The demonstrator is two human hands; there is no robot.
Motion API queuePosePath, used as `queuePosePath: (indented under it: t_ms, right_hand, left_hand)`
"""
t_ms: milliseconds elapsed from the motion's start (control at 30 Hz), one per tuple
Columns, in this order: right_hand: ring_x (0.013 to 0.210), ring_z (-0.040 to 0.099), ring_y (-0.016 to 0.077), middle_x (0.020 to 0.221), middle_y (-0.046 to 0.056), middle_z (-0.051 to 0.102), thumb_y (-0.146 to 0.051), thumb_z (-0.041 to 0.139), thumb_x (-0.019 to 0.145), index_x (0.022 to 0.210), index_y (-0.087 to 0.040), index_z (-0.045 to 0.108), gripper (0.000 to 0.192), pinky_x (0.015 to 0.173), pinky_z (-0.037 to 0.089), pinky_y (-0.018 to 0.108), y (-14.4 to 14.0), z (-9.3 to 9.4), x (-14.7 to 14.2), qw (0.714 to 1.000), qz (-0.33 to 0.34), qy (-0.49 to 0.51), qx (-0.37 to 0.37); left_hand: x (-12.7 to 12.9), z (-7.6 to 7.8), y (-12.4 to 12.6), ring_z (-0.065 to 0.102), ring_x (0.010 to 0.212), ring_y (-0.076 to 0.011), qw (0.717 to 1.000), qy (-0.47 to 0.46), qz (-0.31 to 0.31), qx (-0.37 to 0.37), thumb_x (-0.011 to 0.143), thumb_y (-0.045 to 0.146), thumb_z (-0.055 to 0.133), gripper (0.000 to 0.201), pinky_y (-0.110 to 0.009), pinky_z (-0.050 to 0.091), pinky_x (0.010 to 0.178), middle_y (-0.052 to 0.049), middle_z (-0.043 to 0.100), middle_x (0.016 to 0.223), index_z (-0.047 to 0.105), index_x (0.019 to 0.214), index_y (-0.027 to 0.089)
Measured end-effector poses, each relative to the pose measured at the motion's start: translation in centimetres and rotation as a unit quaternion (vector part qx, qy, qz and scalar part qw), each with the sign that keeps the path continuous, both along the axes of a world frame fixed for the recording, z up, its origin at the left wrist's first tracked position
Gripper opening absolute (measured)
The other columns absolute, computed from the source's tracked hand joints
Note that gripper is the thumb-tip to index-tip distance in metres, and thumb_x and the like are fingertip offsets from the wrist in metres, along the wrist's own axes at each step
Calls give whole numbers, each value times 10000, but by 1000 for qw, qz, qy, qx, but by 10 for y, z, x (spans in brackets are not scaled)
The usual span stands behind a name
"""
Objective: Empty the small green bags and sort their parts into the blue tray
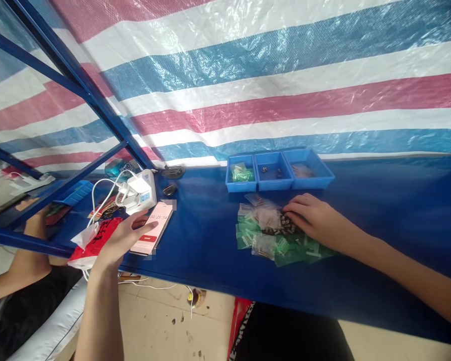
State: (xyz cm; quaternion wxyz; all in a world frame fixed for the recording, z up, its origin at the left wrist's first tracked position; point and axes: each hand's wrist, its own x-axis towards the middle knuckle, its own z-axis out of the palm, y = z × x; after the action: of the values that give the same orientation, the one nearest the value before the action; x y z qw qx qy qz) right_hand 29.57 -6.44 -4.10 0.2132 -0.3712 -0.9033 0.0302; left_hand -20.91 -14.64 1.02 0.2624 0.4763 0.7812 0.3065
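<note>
The left hand [122, 238] lies with fingers loosely spread on a phone [153, 228] showing a timer screen, the thumb tip pressed to its face and nothing clasped. The phone lies flat on the blue table [379, 200], near its front edge. Just outward of this hand sits a red and white packet [93, 240], and beyond the phone a white power strip [141, 193] with plugs and white cables crowds the space. The right hand [315, 220] rests palm down, fingers slightly curled, on a heap of small clear and green bags [274, 235]; whether it pinches one is not visible. Past that hand's fingertips stand three blue trays [278, 173] in a row, touching: the one toward the phone holds green bags, the middle one two small dark pieces, the far one something pale and hard to make out. A dark oval object [169, 190] lies between strip and trays. A blue metal frame [78, 85] crosses the view beyond the left hand, and behind it another person's arm [22, 260] is partly cut off.
</note>
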Motion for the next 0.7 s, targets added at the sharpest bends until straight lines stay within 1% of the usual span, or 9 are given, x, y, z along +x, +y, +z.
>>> queuePosePath:
  t_ms: [67, 233, 333, 400, 467, 533, 567, 633, 700]
  right_hand:
    - [1027, 635, 309, 1082, 137, 704, -283, 435, 1048, 1106, -183, 717, 304, 794, 569, 440, 1, 0, 1, 1000, 1, 0, 4]
    - [1003, 650, 308, 1064, 132, 716, -286, 451, 1039, 1094, -197, 733, 301, 777, 572, 441, 1, 1, 1, 1000, -1, 10, 8]
    - [1005, 653, 312, 1060, 133, 720, -285, 458, 1034, 1086, -200, 739, 298, 776, 572, 447, 1, 1, 2, 1000, -1, 15, 8]
    - [1005, 651, 312, 1058, 133, 718, -284, 453, 1037, 1083, -197, 736, 299, 781, 571, 448, 1, 1, 2, 1000, -2, 11, 8]
    - [1005, 648, 309, 1062, 134, 714, -282, 445, 1041, 1087, -193, 729, 301, 788, 571, 449, 1, 1, 2, 1000, -2, 5, 7]
    - [1008, 644, 309, 1068, 138, 711, -282, 437, 1045, 1094, -183, 724, 308, 796, 572, 452, 1, 1, 2, 1000, -2, -1, 5]
    - [1008, 644, 309, 1069, 139, 710, -285, 436, 1046, 1096, -179, 724, 311, 799, 572, 454, 1, 1, 2, 1000, -2, -2, 5]
    - [1011, 646, 311, 1069, 139, 712, -290, 441, 1044, 1101, -182, 727, 311, 801, 573, 455, 1, 2, 2, 1000, 0, 1, 4]
    - [1011, 651, 310, 1066, 132, 717, -291, 451, 1039, 1104, -196, 733, 304, 800, 575, 451, 1, 1, 2, 1000, 1, 9, 5]
  left_hand:
    - [7, -2, 4, 646, 1200, -330, 1000, 10, -7, 4, 665, 640, 784, 912, -449, 507, 1057, -133, 700, 1250, 572, 1393, 134]
    - [15, -1, 9, 688, 1053, -324, 997, 76, -27, -11, 655, 698, 771, 966, -430, 553, 925, -103, 720, 1132, 547, 1439, 180]
    - [15, 1, 10, 698, 1028, -319, 998, 68, -5, -16, 679, 708, 746, 949, -424, 561, 898, -98, 723, 1104, 531, 1449, 197]
    - [14, 2, 7, 690, 1077, -324, 999, 50, 15, -10, 716, 707, 710, 906, -430, 553, 935, -108, 725, 1116, 534, 1436, 187]
    - [12, 1, 0, 669, 1144, -340, 998, 55, 15, -5, 740, 707, 684, 886, -460, 528, 995, -126, 717, 1156, 525, 1434, 180]
    - [10, -2, -10, 645, 1198, -365, 995, 94, 1, -13, 741, 705, 688, 920, -507, 499, 1037, -142, 699, 1213, 474, 1475, 192]
    - [10, -4, -16, 634, 1216, -382, 992, 124, -6, -29, 734, 705, 699, 956, -534, 489, 1043, -152, 685, 1247, 437, 1503, 201]
    - [13, -9, -28, 609, 1245, -411, 983, 175, 0, -56, 707, 718, 716, 1046, -561, 489, 1032, -179, 634, 1334, 369, 1552, 210]
    - [17, -15, -39, 530, 1333, -435, 972, 228, 10, -57, 690, 741, 708, 1105, -584, 451, 1071, -202, 572, 1411, 335, 1577, 200]
